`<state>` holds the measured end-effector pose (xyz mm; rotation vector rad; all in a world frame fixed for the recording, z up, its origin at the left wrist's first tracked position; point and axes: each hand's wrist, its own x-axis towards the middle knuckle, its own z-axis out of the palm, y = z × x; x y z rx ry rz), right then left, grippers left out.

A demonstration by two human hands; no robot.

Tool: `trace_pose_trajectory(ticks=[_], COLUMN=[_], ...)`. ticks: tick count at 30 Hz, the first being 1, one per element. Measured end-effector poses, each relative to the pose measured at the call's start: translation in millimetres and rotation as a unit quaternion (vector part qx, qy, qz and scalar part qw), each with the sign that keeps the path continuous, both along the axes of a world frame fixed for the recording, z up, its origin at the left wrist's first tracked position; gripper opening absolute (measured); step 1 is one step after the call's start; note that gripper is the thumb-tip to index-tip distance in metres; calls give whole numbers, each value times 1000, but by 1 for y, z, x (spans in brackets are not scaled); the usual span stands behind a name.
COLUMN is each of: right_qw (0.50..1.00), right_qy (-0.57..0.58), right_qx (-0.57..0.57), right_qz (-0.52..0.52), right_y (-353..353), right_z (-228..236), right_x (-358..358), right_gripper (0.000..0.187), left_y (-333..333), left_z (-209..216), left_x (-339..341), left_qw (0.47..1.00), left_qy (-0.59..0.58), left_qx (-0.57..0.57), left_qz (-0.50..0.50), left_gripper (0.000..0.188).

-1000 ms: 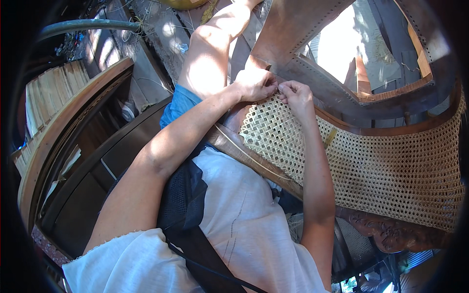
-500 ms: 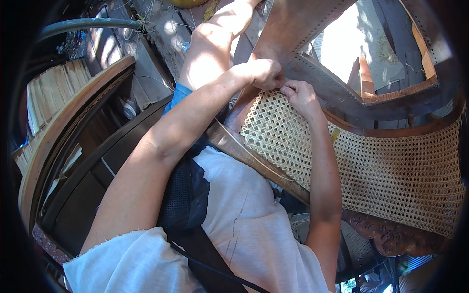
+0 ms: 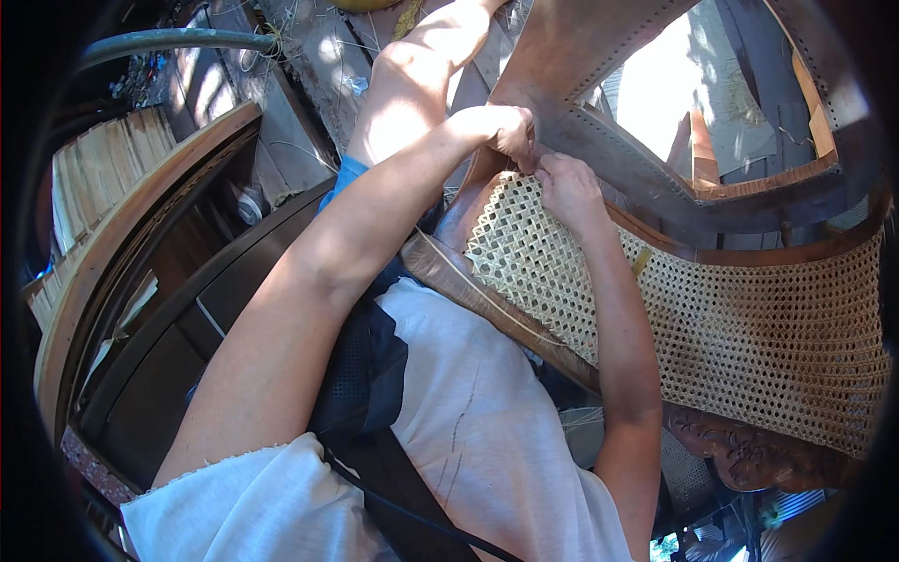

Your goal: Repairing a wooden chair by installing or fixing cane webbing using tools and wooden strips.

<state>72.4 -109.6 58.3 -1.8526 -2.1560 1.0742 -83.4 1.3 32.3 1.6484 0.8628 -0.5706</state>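
Note:
Woven cane webbing (image 3: 730,328) stretches across the curved wooden chair frame (image 3: 548,80). My left hand (image 3: 515,133) is closed in a pinch at the webbing's far left corner, beside the brown wood. Close against it, my right hand (image 3: 571,190) has its fingers pressed together over the far edge of the cane. The fingertips of both hands nearly meet; whatever they pinch is too small or hidden to make out. Around the near left corner, the weave is paler and its edge is ragged. A thin loose cane strand (image 3: 487,292) runs along the near wooden rail.
An open section of the frame with drilled holes (image 3: 646,155) rises at the far right. Carved wood (image 3: 749,454) shows below the webbing. On the left stand a curved wooden piece (image 3: 140,201) and dark panels (image 3: 159,365). A hose (image 3: 178,39) arches over the plank floor (image 3: 318,56).
My left hand has turned, its wrist more bent, and its fingers have shifted slightly left. My right hand stays at the cane's edge, its fingers shifted a little. The view has moved slightly.

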Motion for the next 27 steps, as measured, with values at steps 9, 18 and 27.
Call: trace_pose_trajectory(ticks=[9,18,27], right_qw=[966,986,990], right_qy=[75,7,56], right_qx=[-174,-125,-2], right_qz=[-178,-106,-131], right_y=[3,7,-27], right_z=[23,2,23], right_x=[2,-8,8], right_gripper=[18,19,28], left_y=[10,16,-9], left_z=[-6,-27,-1], left_x=[28,40,10], left_qw=[991,969,997], left_qy=[114,176,68], left_qx=[-47,-138,6], left_qz=[-54,-105,25], left_gripper=[32,31,29])
